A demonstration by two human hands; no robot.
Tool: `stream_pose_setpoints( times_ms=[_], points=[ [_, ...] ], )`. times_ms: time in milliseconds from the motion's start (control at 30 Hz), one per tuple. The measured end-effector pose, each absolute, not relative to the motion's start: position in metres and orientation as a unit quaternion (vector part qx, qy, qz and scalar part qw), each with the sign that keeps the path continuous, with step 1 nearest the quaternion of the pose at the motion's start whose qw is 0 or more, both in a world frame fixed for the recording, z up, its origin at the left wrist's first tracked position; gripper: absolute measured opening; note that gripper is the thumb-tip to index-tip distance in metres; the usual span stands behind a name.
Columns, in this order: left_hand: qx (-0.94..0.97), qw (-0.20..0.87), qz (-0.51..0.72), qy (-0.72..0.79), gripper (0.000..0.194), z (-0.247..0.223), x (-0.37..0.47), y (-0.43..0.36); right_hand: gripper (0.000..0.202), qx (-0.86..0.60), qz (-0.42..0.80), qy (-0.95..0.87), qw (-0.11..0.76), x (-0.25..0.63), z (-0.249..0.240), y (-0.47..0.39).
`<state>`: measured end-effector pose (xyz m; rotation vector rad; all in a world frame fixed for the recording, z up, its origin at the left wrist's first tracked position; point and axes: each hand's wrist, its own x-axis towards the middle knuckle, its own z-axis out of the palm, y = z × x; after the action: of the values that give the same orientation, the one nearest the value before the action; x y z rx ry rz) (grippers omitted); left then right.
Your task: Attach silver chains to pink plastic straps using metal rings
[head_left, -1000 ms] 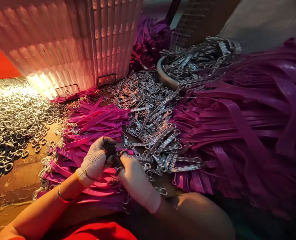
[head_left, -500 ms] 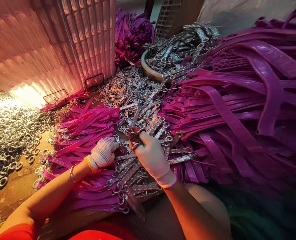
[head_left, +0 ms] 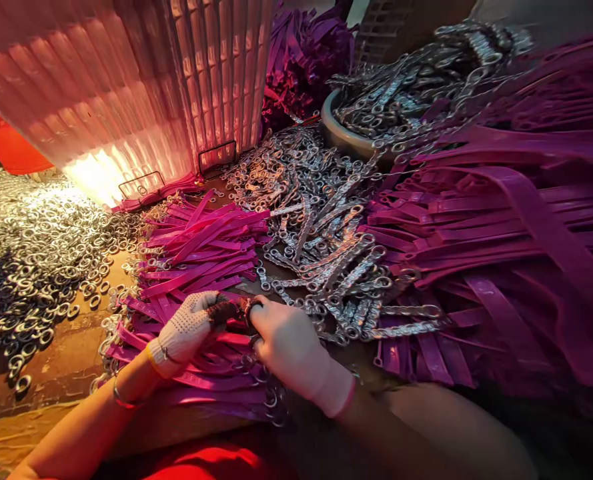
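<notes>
My left hand [head_left: 189, 328], in a white dotted glove with dark fingertips, is closed over the pile of magenta straps [head_left: 201, 247]. My right hand [head_left: 289, 343], in a pale glove with dark fingertips, is closed just to its right. The fingertips of both hands nearly meet; what they pinch is too small and dark to make out. Straps with metal rings at their ends lie under and below the hands. Metal chain-like links [head_left: 353, 273] lie beyond my right hand.
Loose metal rings [head_left: 41, 267] are heaped at the left. A ribbed translucent panel [head_left: 126, 87] stands behind them. A basin [head_left: 343, 133] holds more metal links at the back, and a large heap of purple straps [head_left: 526, 227] fills the right.
My hands have come together over the magenta straps; my right hand has left the metal links. The view has shifted, so the surroundings sit further right.
</notes>
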<state>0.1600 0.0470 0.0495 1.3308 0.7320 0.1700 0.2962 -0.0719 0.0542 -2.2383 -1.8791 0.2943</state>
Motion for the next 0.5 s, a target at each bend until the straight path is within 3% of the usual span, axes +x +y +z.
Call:
stream_pose_setpoints(
  times_ms=[267,500],
  points=[
    [0.695,0.643,0.081,0.312,0.015,0.034,0.144,0.028,0.019,-0.726,0.028,-0.682,0.083,0.283,0.040,-0.080],
    [0.738,0.598,0.079,0.304,0.012,0.022,0.136,0.031,0.033,-0.757,0.217,-0.615,0.041,0.288,0.064,-0.072]
  ],
)
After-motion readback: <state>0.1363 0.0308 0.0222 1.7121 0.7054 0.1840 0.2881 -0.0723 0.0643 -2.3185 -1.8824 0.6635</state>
